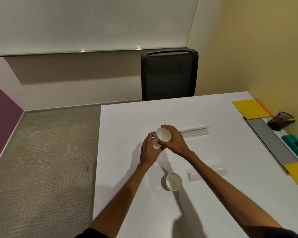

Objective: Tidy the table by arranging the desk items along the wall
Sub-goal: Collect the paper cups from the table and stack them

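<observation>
The head-worn camera looks forward and down, close over the white table (230,148).

The far cup (163,137) and near cup (173,182) look like matt white paper. The table (127,117) is smooth and white. The chair (169,76) has black mesh cloth; the carpet (50,152) looks rough.

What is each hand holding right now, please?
Left hand: holding the white paper cup by its lower side.
Right hand: gripping the same cup near its rim.
</observation>
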The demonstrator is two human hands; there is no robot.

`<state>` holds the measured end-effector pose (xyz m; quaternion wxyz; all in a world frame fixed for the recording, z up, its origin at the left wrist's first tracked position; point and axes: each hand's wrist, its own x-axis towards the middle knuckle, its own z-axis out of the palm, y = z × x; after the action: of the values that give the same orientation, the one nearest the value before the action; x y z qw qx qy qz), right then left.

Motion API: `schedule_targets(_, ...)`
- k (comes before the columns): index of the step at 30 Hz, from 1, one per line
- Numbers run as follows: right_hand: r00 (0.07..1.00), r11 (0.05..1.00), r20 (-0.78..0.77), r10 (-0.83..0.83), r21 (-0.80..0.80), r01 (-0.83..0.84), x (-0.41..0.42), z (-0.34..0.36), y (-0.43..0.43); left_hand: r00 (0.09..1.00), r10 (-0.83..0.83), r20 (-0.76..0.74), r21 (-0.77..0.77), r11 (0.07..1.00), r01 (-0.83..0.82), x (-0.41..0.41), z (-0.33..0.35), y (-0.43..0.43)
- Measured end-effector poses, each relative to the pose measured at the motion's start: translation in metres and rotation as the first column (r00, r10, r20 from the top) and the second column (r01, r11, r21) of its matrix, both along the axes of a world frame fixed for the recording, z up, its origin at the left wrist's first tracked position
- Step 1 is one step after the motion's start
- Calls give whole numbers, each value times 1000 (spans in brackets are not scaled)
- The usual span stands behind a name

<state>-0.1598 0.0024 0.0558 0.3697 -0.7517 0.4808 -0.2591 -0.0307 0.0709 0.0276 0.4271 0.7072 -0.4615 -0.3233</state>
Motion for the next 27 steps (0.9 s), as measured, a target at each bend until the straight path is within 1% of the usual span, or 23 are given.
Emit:
schedule_targets(4, 1000, 1000, -26, -9, 13, 10, 4, -12, -23, 1000, 24, 6, 43, 999, -24, 2, -16, -12)
schedule_targets(8, 999, 998, -32, 19, 64, -17, 14, -28, -31, 998, 42, 51, 67, 997, -46, 12, -25, -13)
schedule_targets(12, 998, 993, -15, 67, 96, -65, 36, -38, -24, 992, 108, 59, 77, 991, -112, 30, -24, -1)
schedule_targets(19, 995, 990, 29, 98, 104, -101, 98, -36, 10, 989, 137, 46, 73, 987, -140, 89, -23, 35)
schedule_targets(23, 996, 993, 26, 81, 88, -83, 140, -31, 37, 994, 106, 29, 36, 994, -107, 135, -25, 57)
schedule_targets(27, 1000, 999, 20, 1, 44, -2, 188, -29, 67, 998, 39, 47, -7, 999, -39, 191, -28, 74)
